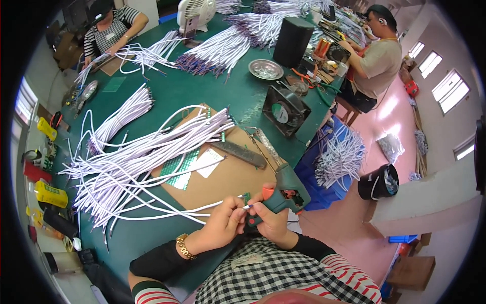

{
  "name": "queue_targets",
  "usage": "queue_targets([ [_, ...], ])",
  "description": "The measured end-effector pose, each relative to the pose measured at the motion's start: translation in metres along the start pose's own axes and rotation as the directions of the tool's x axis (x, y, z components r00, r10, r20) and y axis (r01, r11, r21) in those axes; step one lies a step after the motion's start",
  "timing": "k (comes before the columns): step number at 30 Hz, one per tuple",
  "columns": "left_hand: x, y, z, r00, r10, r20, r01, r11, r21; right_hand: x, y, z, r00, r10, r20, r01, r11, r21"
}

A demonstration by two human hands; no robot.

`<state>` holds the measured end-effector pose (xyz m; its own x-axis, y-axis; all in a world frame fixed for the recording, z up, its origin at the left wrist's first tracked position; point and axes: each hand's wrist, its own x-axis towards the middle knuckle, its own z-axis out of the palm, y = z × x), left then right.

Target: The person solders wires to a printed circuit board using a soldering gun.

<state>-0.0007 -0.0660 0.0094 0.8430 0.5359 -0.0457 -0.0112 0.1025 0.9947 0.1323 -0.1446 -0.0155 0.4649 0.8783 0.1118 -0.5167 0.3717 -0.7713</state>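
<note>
Close in front of my body, my left hand (221,226) is closed, pinching a white cable (195,219) near its end. My right hand (272,221) meets it there, thumb and finger closed on the same cable's tip. A small green circuit board (246,196) shows just above the fingertips; whether it joins the cable I cannot tell. Beside my right hand lies a dark green hand tool (286,192) with orange parts, partly hidden by the hand. A large heap of white cables (152,147) spreads to the left across a brown board (233,181).
On the green table (202,86) stand a black fan (286,110), a metal bowl (266,70) and a black box (293,41). Cable bundles (215,48) lie farther back. Two people work at the far side. At right are a blue crate (310,198) of cables and a black bucket (372,185).
</note>
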Motion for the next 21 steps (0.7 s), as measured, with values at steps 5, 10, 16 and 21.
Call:
queue_targets([
  [5, -0.006, 0.001, -0.002, 0.994, 0.059, 0.094, -0.045, 0.987, -0.153, -0.007, 0.0, 0.003, 1.0, 0.011, -0.001, -0.011, 0.999, 0.031],
  [10, -0.009, 0.002, -0.003, 0.98, 0.156, 0.127, -0.135, 0.978, -0.159, -0.013, -0.003, 0.005, 0.999, 0.001, 0.05, -0.003, 0.999, 0.051],
  [16, -0.003, 0.014, -0.003, 0.974, 0.227, 0.001, -0.223, 0.957, 0.184, -0.012, -0.006, 0.003, 0.982, -0.188, -0.016, 0.182, 0.969, -0.169],
  [21, -0.003, 0.01, -0.003, 0.97, 0.241, -0.03, -0.225, 0.938, 0.264, -0.015, -0.011, -0.001, 0.982, -0.178, 0.057, 0.186, 0.928, -0.323],
])
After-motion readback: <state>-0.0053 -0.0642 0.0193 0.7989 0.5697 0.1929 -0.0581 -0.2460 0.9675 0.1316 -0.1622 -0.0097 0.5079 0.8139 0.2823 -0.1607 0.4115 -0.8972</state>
